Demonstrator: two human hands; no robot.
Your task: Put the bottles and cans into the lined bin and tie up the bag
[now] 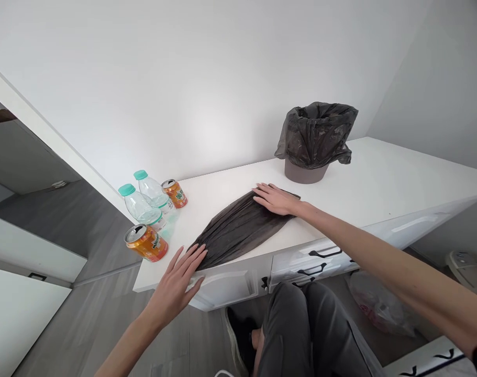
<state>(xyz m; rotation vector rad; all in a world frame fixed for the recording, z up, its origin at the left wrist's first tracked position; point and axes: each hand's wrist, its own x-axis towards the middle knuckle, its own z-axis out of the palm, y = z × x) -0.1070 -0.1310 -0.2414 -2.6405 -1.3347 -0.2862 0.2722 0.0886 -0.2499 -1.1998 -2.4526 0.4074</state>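
Observation:
A black plastic bag [238,228], folded into a long flat strip, lies slantwise on the white cabinet top [218,191]. My right hand [275,199] rests flat on its upper right end with the fingers stretched out. At the lower left end, near the front edge, my left hand [183,277] touches the bag with its fingertips, fingers extended and thumb apart. Neither hand grips anything. Behind my right hand stands a brown-grey trash bin [306,173], lined with a black bag [317,136] whose rim is folded over the outside.
On the left end of the top stand two clear bottles with teal caps [141,175] and two orange soda cans [146,242]. White drawers with black handles [312,269] are below the front edge. A plastic bag [379,303] lies on the floor at right.

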